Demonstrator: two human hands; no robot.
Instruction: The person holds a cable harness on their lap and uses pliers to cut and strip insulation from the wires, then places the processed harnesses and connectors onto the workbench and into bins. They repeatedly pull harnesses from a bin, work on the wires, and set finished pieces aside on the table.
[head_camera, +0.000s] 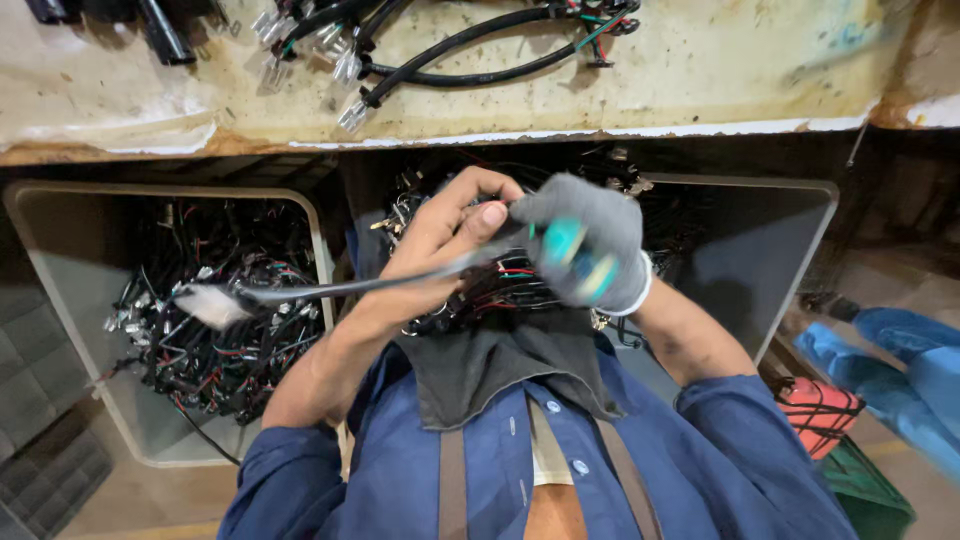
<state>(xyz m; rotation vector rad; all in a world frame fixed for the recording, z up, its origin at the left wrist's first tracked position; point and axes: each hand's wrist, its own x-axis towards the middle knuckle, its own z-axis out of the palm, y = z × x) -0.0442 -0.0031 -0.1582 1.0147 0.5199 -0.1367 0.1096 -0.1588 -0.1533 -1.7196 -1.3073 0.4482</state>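
Note:
My bare left hand (440, 235) pinches a black wire harness (340, 290) that runs out to the left and ends in a blurred white connector (210, 303). My right hand (590, 235), in a grey knit glove, grips a teal tape roll (568, 250) held against the same harness just right of my left fingers. Both hands are raised in front of my chest, above a heap of black, red and green wiring (490, 290). The roll and the glove are motion-blurred.
A grey bin (160, 190) at the left holds several tangled harnesses (220, 330). A second grey bin (790, 230) is at the right. A worn workbench (700, 70) at the top carries more cables (450, 45). A blue thing (900, 360), a red netted thing (815, 410) and a green crate (865, 490) lie at the right.

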